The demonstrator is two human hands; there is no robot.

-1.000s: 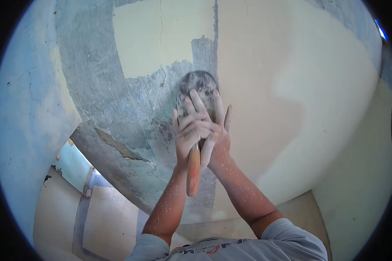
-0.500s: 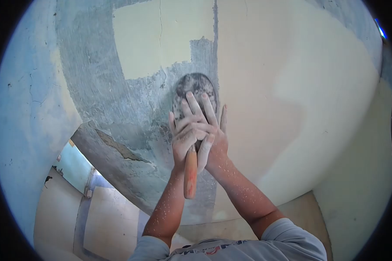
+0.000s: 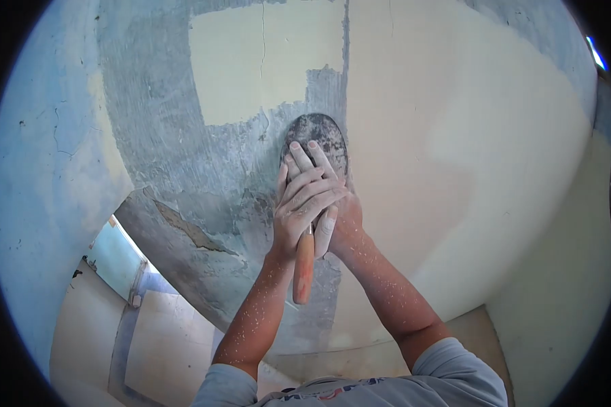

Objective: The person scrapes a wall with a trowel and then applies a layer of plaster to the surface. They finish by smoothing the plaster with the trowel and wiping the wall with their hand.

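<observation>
A trowel [image 3: 324, 129] with a dark, rounded, smeared blade lies against the wall, its orange-brown wooden handle [image 3: 304, 268] pointing down. My right hand [image 3: 347, 217] presses on the blade, its fingers stretched upward and its thumb beside the handle's neck. Across the back of that hand lie the fingers of my left hand [image 3: 293, 220], with the left thumb along the blade's left edge. Pale dust coats both hands. Part of the right hand and the lower blade are hidden under the left fingers. Around the blade the wall [image 3: 163, 95] shows rough grey-blue, bordering a smooth cream coat [image 3: 400, 136].
A squarish cream patch [image 3: 265, 61] with a crack sits above the trowel. Left of the hands, the wall has a broken, peeling gash [image 3: 190, 230]. An opening at lower left shows a pale panel [image 3: 170, 339]. A blue wall [image 3: 41, 169] stands at far left.
The view has shifted, so wall and trowel appear slightly farther right. My left fingers have slid right across the right hand. The handle's end sits a little higher.
</observation>
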